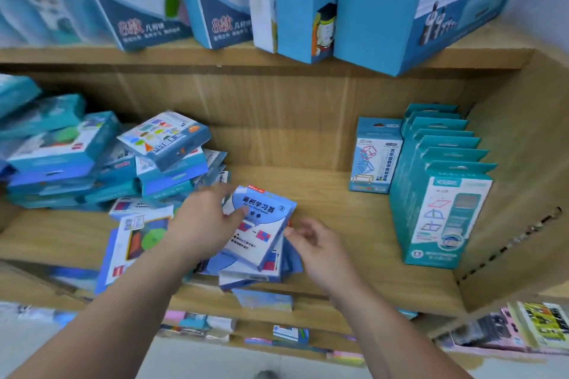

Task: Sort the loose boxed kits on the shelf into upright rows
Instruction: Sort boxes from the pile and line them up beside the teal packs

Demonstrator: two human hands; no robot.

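Blue boxed kit (260,224) gripped by left hand (201,224).

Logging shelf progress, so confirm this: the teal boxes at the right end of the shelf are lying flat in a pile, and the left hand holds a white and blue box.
One detail is wrong. The head view shows the teal boxes at the right end of the shelf standing upright in a row, not lying flat in a pile. The left hand does hold a white and blue box.

The left hand (205,218) is gripping a white-and-blue boxed kit (258,226) atop a loose pile on the wooden shelf (326,194), while the right hand (317,243) is touching its right edge, fingers curled. Teal boxes (440,194) are standing upright at right.
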